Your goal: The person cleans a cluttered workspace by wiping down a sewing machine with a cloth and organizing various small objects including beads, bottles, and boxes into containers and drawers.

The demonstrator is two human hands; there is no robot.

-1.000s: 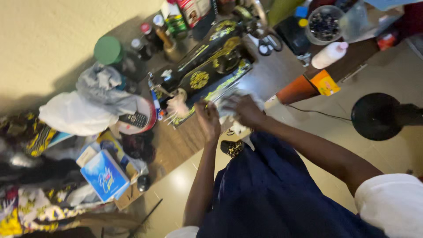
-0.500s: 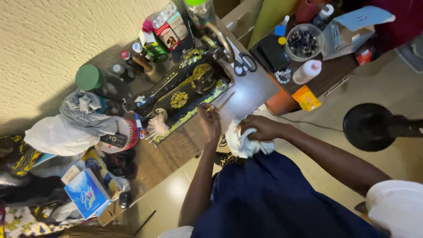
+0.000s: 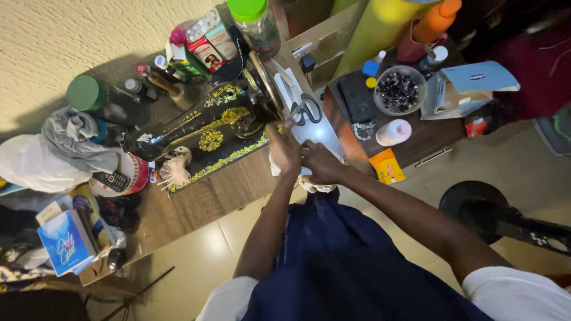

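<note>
1. A piece of white cloth (image 3: 309, 181) lay at the near edge of the wooden table (image 3: 202, 205), just in front of the black sewing machine (image 3: 202, 134) with its gold decoration, mostly hidden under the two hands.
2. The right hand (image 3: 321, 161) rested on top of the cloth, fingers curled and pressed down on it; whether they actually pinched a fold could not be told.
3. The left hand (image 3: 284, 148) reached past the cloth toward the machine's bed, fingertips drawn together as if pinching something thin, too small to make out.
4. A pair of scissors (image 3: 306, 110) lay on the machine's pale extension plate just beyond the left hand, blades pointing toward it.
5. Farther out to the right stood a clear bowl of dark beads (image 3: 397, 90) and a white bottle (image 3: 394, 132); to the left, a mobile phone (image 3: 113, 180) lay on a round red-rimmed tin, beside a grey rag (image 3: 77, 137).
6. Judged risks: the cloth overhung the table edge, so a loosened grip could have let it slide into the lap; the left fingers worked close to the scissors, and a careless reach could have caught a fingertip or knocked them off.
</note>
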